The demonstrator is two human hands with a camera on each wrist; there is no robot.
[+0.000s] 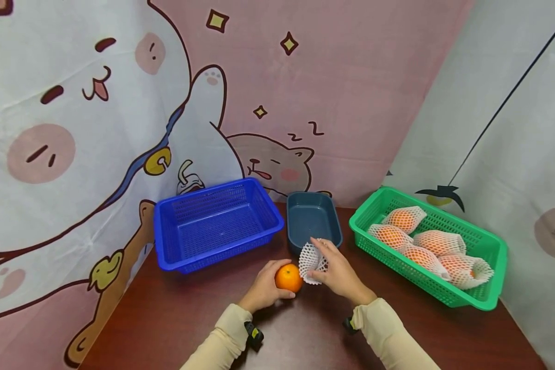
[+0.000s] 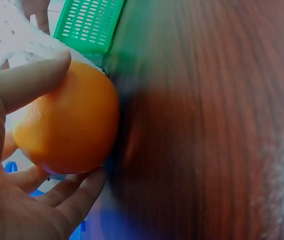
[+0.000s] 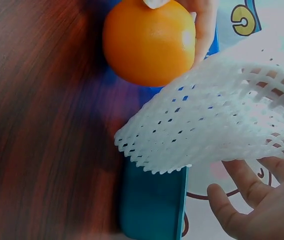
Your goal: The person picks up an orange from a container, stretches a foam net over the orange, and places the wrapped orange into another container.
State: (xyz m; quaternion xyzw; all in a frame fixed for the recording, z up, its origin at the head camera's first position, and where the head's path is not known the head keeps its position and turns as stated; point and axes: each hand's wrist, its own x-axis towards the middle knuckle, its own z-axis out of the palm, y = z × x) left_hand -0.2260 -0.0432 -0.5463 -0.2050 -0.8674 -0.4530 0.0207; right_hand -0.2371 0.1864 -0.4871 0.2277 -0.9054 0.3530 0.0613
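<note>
My left hand [image 1: 264,289] grips a bare orange [image 1: 289,278] low over the table, with the thumb on one side and the fingers curled round the other. In the left wrist view the orange [image 2: 77,120] shows smooth skin with no wrapping. Just to its right, my right hand [image 1: 336,270] holds a white foam net sleeve [image 1: 308,261] by thumb and fingers. From the right wrist the sleeve [image 3: 201,115] looks hollow, its scalloped end pointing toward the table. Part of the right hand is hidden behind the net in that view.
A blue basket [image 1: 222,250] stands at the back left, a dark teal tray [image 1: 336,226] at the back middle. On the right, a green basket [image 1: 483,241] contains several oranges in foam nets [image 1: 390,236]. A printed cloth [image 1: 351,77] hangs behind the brown table [image 1: 166,318].
</note>
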